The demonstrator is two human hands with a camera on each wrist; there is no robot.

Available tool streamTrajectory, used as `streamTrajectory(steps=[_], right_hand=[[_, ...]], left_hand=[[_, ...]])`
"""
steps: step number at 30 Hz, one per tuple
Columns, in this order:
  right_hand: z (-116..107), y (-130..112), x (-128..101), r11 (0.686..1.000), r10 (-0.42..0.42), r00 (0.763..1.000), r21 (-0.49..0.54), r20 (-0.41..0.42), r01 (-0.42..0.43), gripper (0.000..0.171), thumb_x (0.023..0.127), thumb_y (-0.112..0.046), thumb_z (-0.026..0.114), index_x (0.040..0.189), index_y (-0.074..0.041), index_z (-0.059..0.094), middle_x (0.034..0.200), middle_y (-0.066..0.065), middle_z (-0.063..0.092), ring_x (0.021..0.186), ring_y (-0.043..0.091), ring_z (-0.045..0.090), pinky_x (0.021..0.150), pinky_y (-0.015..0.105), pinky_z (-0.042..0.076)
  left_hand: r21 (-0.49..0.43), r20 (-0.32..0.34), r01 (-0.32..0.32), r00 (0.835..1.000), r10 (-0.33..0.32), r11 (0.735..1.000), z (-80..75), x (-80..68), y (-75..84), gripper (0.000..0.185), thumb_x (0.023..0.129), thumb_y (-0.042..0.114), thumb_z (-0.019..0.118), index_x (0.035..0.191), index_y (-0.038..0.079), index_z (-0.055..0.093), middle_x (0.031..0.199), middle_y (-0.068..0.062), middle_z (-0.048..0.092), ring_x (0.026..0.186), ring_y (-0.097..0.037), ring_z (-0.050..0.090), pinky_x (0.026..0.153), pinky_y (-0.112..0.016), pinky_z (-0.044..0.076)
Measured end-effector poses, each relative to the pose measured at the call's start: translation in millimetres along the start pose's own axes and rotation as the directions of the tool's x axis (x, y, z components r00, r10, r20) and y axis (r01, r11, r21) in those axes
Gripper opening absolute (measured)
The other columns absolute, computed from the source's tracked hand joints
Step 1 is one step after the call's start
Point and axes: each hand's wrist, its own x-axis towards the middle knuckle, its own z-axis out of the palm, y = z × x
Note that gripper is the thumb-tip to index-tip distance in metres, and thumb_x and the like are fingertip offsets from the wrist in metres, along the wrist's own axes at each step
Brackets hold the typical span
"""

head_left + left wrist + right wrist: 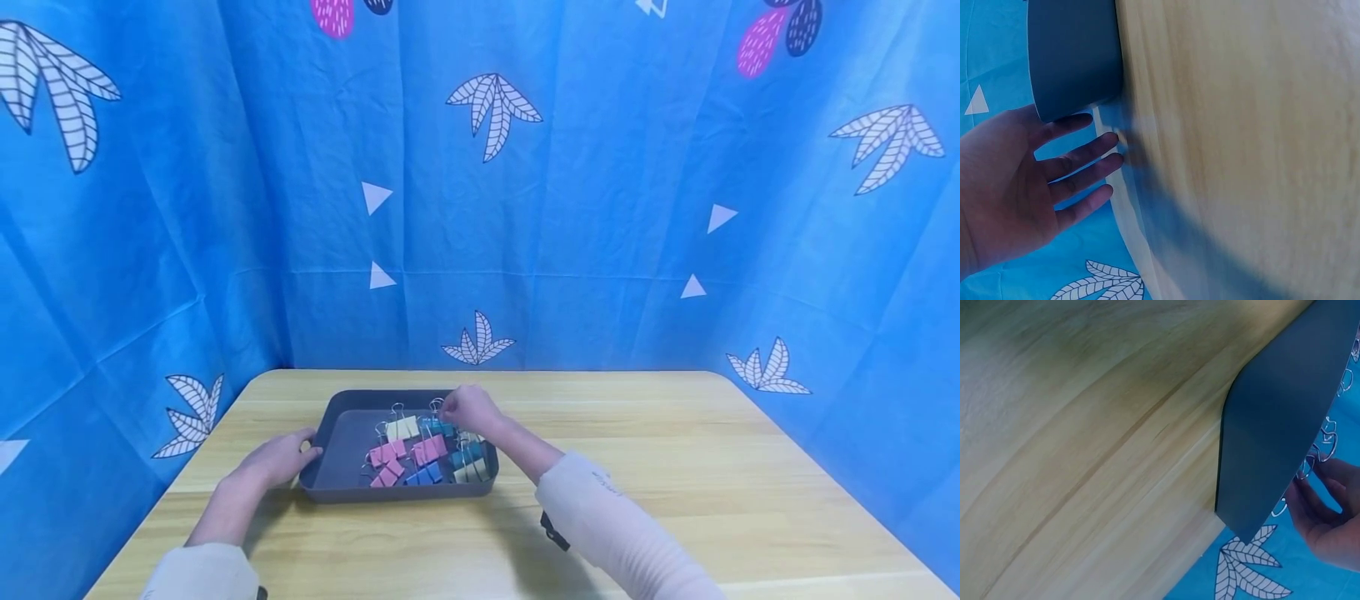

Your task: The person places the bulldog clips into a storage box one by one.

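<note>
A dark grey tray (397,494) on the table holds several binder clips: pink (429,450), pale yellow (402,428), blue (424,475) and teal (438,427). My left hand (273,460) is at the tray's left end, fingertips right at its wall. In the left wrist view, that hand's fingers are spread and fairly straight beside the tray corner (1075,62), the thumb hidden. Over the tray's far right part, my right hand (471,408) pinches a binder clip by its wire handle. The right wrist view shows thumb and fingers at wire handles (1327,440) above the rim.
The light wooden table (675,483) extends to the right and in front of the tray. A blue patterned curtain (600,208) hangs behind the table and along both sides. The tray's left part shows bare floor (341,454).
</note>
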Motion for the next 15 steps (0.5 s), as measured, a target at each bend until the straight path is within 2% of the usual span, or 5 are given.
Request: streamTrajectory(steps=[3, 10, 13, 15], right_hand=[[0, 1, 0, 1.0, -0.002, 1.0, -0.009, 0.013, 0.002, 0.008, 0.08, -0.001, 0.067, 0.085, -0.004, 0.073, 0.081, 0.004, 0.069, 0.072, 0.013, 0.064, 0.065, 0.02, 0.05], [-3, 4, -2, 0.998, 0.057, 0.997, 0.025, 0.056, -0.058, 0.025, 0.076, 0.013, 0.06, 0.088, -0.004, 0.072, 0.085, 0.004, 0.068, 0.085, 0.019, 0.062, 0.072, 0.022, 0.051], [-7, 8, -3, 0.998, 0.037, 0.999, 0.052, 0.039, -0.039, 0.024, 0.078, 0.012, 0.058, 0.09, -0.003, 0.07, 0.088, 0.007, 0.068, 0.086, 0.02, 0.063, 0.075, 0.025, 0.051], [-12, 13, -5, 0.998, 0.023, 1.0, 0.056, 0.007, -0.023, 0.021, 0.08, 0.01, 0.057, 0.092, -0.003, 0.069, 0.09, 0.008, 0.068, 0.087, 0.021, 0.063, 0.077, 0.027, 0.05]], left_hand=[[-0.001, 0.003, 0.003, 1.0, -0.003, 1.0, -0.5, 0.2, -0.1, 0.05, 0.095, 0.022, 0.047, 0.127, -0.015, 0.04, 0.122, -0.037, 0.044, 0.112, -0.053, 0.04, 0.089, -0.061, 0.034], [-0.003, 0.0, -0.003, 1.0, 0.003, 1.0, 0.6, -0.1, -0.4, 0.05, 0.095, 0.023, 0.048, 0.127, -0.015, 0.041, 0.12, -0.037, 0.046, 0.111, -0.053, 0.041, 0.089, -0.061, 0.035], [-0.021, 0.005, -0.002, 1.0, 0.002, 1.0, 0.6, -0.4, -1.0, 0.052, 0.096, 0.029, 0.047, 0.126, -0.014, 0.043, 0.117, -0.035, 0.049, 0.109, -0.051, 0.044, 0.089, -0.06, 0.036], [-0.037, 0.008, 0.0, 1.0, 0.0, 0.999, -0.9, -0.8, -1.4, 0.055, 0.096, 0.036, 0.045, 0.123, -0.012, 0.046, 0.108, -0.031, 0.055, 0.101, -0.047, 0.051, 0.086, -0.059, 0.038]])
